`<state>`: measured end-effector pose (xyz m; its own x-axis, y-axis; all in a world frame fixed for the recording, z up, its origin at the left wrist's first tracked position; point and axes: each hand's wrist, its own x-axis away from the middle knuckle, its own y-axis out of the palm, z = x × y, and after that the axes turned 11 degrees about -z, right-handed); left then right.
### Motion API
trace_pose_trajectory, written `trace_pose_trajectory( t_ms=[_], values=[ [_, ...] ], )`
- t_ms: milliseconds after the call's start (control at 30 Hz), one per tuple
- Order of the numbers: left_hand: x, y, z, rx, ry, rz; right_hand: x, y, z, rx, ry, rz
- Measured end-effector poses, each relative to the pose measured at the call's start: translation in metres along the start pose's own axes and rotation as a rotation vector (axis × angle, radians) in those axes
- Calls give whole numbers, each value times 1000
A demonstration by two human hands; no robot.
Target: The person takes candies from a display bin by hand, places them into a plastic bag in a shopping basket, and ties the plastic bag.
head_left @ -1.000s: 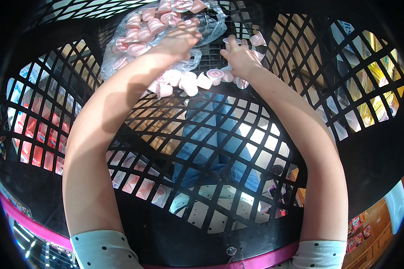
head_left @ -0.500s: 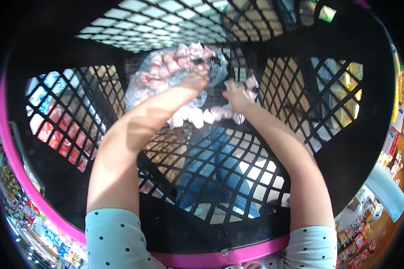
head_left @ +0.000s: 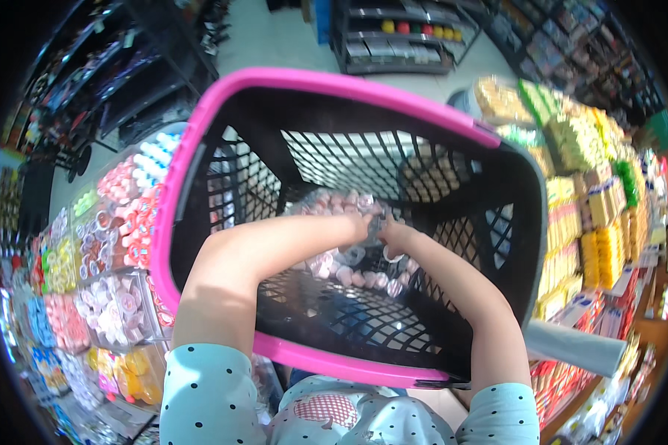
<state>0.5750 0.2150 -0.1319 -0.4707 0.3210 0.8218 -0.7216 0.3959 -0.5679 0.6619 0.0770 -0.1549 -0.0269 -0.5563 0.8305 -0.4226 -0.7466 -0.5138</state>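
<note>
Both my arms reach down into a deep black mesh basket with a pink rim (head_left: 349, 85). A clear plastic bag (head_left: 300, 208) of small pink-and-white wrapped pieces, like cup sweets (head_left: 341, 200), lies on the basket floor. My left hand (head_left: 360, 228) is closed on the edge of the bag at its right side. Right beside it my right hand (head_left: 399, 237) has its fingers drawn together at the bag's edge; what they hold is hidden. Several loose wrapped sweets (head_left: 360, 279) lie in a row along the near side of the floor.
Clear bins of colourful wrapped sweets (head_left: 111, 304) stand left of the basket. Stacks of yellow packages (head_left: 601, 256) are on the right, with a pale roll (head_left: 579, 348) jutting out by the basket. Dark shelves (head_left: 397, 37) stand beyond on a light floor (head_left: 267, 52).
The view has pulled back, so the whole basket rim and the shop around it show. My right hand has moved from the loose sweets to beside my left hand at the bag.
</note>
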Motion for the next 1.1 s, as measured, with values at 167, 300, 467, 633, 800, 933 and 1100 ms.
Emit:
trace_pose_trajectory(
  t_ms=[167,300,467,633,800,933,1100],
  values=[
    [107,-21,7,200,-218,119,57,-66,-30,49,-174,103],
    [203,-29,33,266,-399,227,90,-101,-56,92,-384,266],
    [290,3,81,486,-618,633,133,-138,-115,-675,-610,-36],
    [340,65,167,1042,-723,1198,153,-150,-193,-899,-941,-211],
    [350,105,280,1851,31,2010,178,-157,-279,-856,-1250,-270],
    [333,147,370,2079,268,2457,205,-147,-356,-694,-1321,-400],
    [313,193,440,2000,-19,2809,199,-105,-451,-443,-1247,-586]
  ],
)
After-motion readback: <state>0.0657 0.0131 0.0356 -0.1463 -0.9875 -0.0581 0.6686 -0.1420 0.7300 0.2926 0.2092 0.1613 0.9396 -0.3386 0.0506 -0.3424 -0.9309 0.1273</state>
